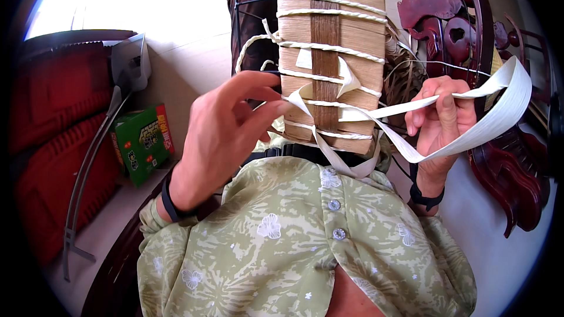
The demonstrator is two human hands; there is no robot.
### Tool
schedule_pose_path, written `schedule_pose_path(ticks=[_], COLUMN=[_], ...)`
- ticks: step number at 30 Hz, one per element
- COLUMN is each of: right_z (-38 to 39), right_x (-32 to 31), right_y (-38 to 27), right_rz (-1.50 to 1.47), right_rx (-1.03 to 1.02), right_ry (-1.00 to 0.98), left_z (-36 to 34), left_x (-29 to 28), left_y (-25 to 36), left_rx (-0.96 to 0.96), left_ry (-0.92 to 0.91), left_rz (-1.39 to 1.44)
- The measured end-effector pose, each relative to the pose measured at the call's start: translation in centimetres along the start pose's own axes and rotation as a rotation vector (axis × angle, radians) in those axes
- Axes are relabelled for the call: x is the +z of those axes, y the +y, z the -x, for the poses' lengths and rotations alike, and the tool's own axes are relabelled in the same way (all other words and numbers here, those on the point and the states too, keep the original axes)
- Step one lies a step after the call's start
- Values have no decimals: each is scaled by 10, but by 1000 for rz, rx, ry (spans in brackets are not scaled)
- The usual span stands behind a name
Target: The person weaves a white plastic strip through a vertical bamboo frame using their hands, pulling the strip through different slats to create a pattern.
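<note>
A long panel wrapped in tan strips [296, 29] stretches away from my lap, with a dark brown band [325, 23] down its middle. Cream twisted cords [352, 53] cross it in several rows. My left hand [220, 126] is at the panel's left edge, its fingers curled toward the near cords; what its fingertips grip, if anything, is hidden. On the right, my right hand [443, 114] is closed on a pale flat strip [511, 91], which makes a wide loop beyond the hand. Part of this strip lies twisted across the panel's near end and hangs over its edge.
Dark red carved wooden furniture [511, 182] stands at the right. To the left are red cushioned seating [64, 141], a green box [141, 141] and a grey curved frame [88, 188]. A black rod frame [237, 6] runs along the panel's far left side.
</note>
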State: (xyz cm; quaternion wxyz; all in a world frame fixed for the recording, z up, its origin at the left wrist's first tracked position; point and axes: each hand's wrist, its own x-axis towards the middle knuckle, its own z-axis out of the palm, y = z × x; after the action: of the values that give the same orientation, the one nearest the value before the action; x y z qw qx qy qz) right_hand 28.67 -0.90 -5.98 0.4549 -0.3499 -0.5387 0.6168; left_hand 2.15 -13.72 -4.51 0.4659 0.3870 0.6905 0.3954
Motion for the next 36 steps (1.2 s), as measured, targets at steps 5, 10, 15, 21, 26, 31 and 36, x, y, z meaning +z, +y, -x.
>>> schedule_pose_path(ticks=[5, 10, 15, 21, 26, 31, 36], right_z=[-3, -14, 2, 16, 3, -2, -21], right_x=[7, 1, 9, 3, -1, -4, -13], right_y=[-4, -7, -6, 20, 26, 61, 71], right_rz=[-41, -195, -222, -266, -243, -186, -193], right_rx=[60, 95, 123, 197, 110, 218, 183], right_ry=[151, 44, -79, -63, 7, 8, 124], left_z=[53, 31, 22, 11, -5, -35, -78], left_x=[8, 43, 66, 56, 62, 64, 68], left_y=[4, 1, -8, -1, 2, -18, -15], left_rx=[81, -308, -319, -240, -121, 61, 28], left_ry=[-25, -686, -718, -667, -507, -351, -335], left_rz=[-33, 186, 427, 386, 148, 182, 163])
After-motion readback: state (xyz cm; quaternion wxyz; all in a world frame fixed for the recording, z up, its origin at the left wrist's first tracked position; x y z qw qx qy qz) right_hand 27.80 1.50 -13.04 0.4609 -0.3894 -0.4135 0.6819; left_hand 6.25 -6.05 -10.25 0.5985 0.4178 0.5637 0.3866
